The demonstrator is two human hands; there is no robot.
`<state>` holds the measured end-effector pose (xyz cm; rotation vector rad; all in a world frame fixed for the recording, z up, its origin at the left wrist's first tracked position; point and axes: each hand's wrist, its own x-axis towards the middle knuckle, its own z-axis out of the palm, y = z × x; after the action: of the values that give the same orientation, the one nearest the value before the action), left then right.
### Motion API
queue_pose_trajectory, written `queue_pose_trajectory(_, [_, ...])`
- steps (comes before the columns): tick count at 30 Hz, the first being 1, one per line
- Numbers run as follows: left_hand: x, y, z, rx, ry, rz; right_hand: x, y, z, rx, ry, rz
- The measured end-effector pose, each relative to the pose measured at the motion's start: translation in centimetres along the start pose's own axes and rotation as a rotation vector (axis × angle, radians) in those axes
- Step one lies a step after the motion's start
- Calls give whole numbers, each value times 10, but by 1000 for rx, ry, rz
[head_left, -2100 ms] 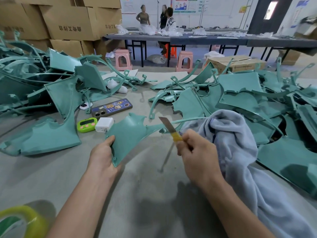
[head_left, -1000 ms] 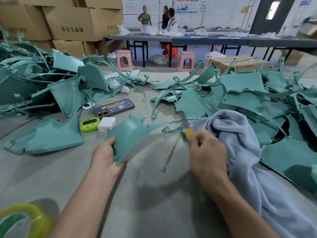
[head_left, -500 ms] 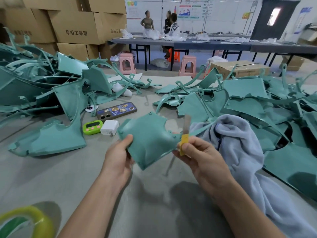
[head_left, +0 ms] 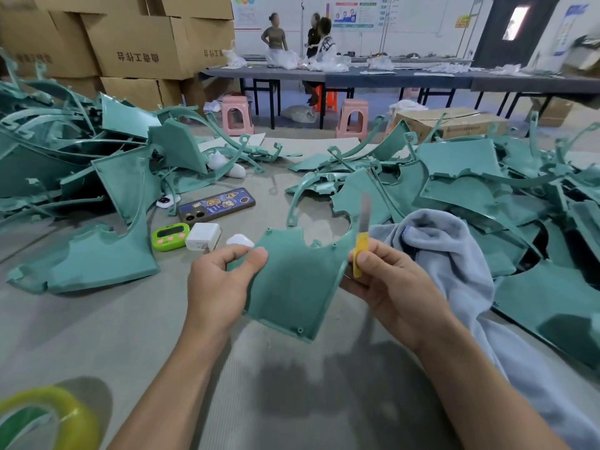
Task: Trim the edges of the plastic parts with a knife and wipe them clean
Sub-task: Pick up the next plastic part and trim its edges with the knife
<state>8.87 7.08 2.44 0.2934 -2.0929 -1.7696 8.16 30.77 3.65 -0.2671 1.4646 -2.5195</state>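
Here, nearest the camera, a roll of tape [head_left: 48, 414] lies on the desk [head_left: 97, 336], cut off by the frame's corner. Beyond it, the left hand [head_left: 217, 287] pinches the left edge of one green part [head_left: 292, 287]. The part is held clear of the desk between both hands and tilted toward the viewer. The thumb lies in front; the other fingers are hidden behind the plastic. The right hand [head_left: 389, 287] grips the yellow handle of the knife [head_left: 363, 235], blade upright beside the part's right rim. Whether the edge touches the plastic cannot be told. The cloth [head_left: 454, 254] lies just beside the right wrist, gripped by neither hand.

Stage, as judged: trimming of this part is in hand, and its wiping is not yet done.

Farther off, a timer [head_left: 170, 236], charger [head_left: 203, 237] and phone [head_left: 216, 204] lie on the desk between a left heap [head_left: 81, 157] and a right heap [head_left: 470, 190] of like parts. Which heap is finished cannot be told, so the share of work left is unclear, though it looks large. Burrs are too small to see. Boxes [head_left: 130, 43] stand behind.
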Motion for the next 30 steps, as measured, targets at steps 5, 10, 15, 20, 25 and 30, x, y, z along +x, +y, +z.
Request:
queue_pose_trajectory(5, [3, 0, 5, -245, 77, -248, -6, -2, 4, -548, 80, -211])
queue_pose_trajectory(10, [6, 3, 3, -386, 135, -334, -22, -2, 15, -1156, -179, -276])
queue_pose_trajectory(15, [3, 3, 3, -355, 19, -341, -13, -2, 6, -1203, 302, -331])
queue_pose_trajectory(20, [-3, 7, 9, -281, -41, -320, -9, -10, -8, -989, 383, -399])
queue_pose_trajectory(25, [-2, 13, 2, -410, -104, -437, -15, -4, 8, -1044, -171, -320])
queue_pose_trajectory(30, [-8, 20, -4, -544, -374, -556, -1, -1, -14, -1091, 498, -265])
